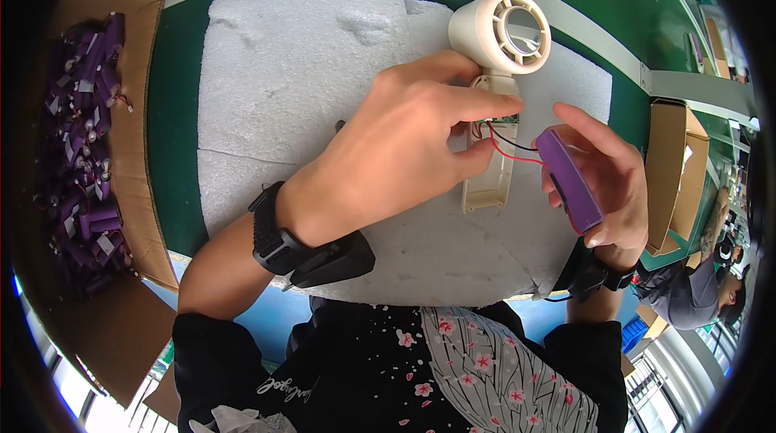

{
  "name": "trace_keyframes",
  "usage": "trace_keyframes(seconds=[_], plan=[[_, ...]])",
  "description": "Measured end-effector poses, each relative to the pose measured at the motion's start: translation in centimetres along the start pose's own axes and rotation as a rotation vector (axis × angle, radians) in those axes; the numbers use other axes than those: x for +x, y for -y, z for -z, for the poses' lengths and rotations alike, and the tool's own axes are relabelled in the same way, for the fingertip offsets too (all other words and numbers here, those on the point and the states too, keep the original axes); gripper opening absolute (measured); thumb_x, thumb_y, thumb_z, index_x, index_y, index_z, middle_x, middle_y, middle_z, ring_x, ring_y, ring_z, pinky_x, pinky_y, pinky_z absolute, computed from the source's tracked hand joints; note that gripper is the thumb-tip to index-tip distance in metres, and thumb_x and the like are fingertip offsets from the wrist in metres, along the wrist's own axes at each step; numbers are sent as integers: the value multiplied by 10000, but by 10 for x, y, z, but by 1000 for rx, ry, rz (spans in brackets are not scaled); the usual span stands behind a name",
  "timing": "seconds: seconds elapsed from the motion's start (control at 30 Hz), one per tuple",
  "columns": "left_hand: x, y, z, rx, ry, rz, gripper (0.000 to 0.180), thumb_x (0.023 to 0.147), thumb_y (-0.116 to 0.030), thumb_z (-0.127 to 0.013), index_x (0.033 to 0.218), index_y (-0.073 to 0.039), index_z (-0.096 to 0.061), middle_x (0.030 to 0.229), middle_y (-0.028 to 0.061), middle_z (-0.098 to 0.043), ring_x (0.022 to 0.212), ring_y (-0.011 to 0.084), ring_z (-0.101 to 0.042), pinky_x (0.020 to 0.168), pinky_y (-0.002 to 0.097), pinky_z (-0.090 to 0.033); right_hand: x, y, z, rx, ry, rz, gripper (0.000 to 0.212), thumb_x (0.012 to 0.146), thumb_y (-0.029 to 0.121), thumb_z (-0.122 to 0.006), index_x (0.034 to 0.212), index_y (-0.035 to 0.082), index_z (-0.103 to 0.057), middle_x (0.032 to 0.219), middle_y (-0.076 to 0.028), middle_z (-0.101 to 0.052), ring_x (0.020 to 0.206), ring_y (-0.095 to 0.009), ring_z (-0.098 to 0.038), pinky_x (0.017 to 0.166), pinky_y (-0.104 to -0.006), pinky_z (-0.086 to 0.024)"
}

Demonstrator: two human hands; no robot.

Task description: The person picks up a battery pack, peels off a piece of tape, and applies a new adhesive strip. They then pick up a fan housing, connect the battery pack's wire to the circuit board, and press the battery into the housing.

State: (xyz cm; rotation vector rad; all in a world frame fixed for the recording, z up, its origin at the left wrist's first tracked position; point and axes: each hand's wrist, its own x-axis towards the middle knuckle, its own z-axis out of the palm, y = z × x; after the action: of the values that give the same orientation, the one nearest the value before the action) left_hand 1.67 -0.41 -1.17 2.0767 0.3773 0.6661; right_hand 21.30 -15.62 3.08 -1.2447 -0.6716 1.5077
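A cream handheld fan (487, 29) lies on the foam sheet, its round head at the far side and its handle shell (485, 190) opened toward me. My left hand (404, 126) grips the upper handle, its index finger over a small green circuit board (508, 118) and its thumb at the shell's left side. Part of the board is hidden under the fingers. Held in my right hand (610, 170) is a purple battery cell (569, 181), tilted, just right of the handle. A red wire (517, 159) and a black wire (511, 142) run between board and battery.
White foam sheet (283, 85) covers much of the green table (179, 109). On the left stands a cardboard box (144, 150) heaped with purple battery cells (85, 134). Another cardboard box (675, 174) is at the right. Beyond it sits a person in grey (687, 295).
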Motion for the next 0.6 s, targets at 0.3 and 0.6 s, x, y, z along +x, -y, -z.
trace_keyframes(seconds=[0.3,0.6], plan=[[0,1,-5,37,-79,-16,353,649,15,-730,984,-95,-733,924,115,-662,686,192,-674,601,263,-549,-4,4,-12,-283,171,71,1092,447,58,-912,1396,-29,-379,1188,-158,-588,989,-205,-615,883,-308,-493],[1,3,-2,18,-48,-11,319,658,7,-728,968,-69,-733,886,117,-671,676,202,-677,597,269,-540,1,-11,-41,-966,4,273,926,379,52,-873,1241,41,-537,1150,-114,-612,984,-232,-593,797,-318,-477]])
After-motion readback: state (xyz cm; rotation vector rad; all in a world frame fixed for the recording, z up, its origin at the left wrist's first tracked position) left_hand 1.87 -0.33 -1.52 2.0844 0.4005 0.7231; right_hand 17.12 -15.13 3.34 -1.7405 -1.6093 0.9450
